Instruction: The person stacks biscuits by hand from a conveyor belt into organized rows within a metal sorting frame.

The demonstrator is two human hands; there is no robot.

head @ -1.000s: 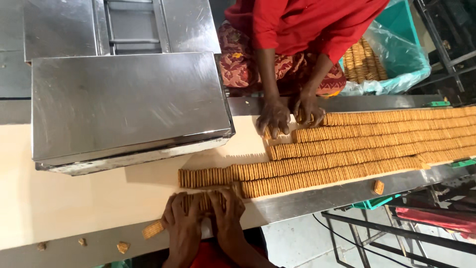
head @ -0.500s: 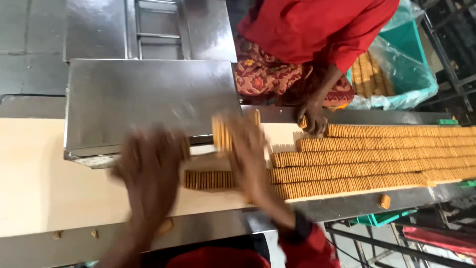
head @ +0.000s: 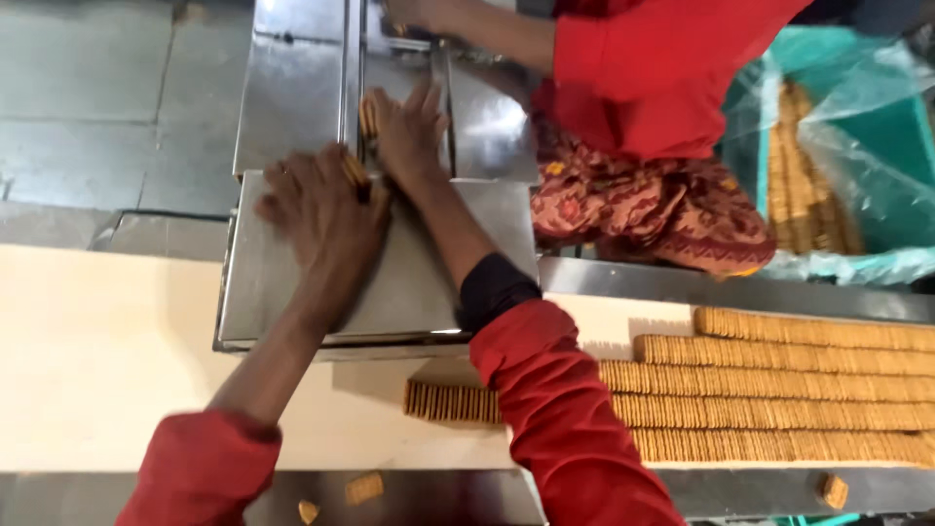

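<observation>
Both hands press a short stack of biscuits (head: 362, 146) between them above the steel cover (head: 409, 282): left hand (head: 321, 209) closed against its near end, right hand (head: 409, 131) flat against the far end, at the steel chute (head: 292, 88). Biscuit rows (head: 779, 390) fill the belt (head: 117, 360) to the right; its left stretch lies bare.

Behind your work you see a grey tiled floor (head: 107, 107) — and a teal bin (head: 877, 127) lined with clear plastic.
</observation>
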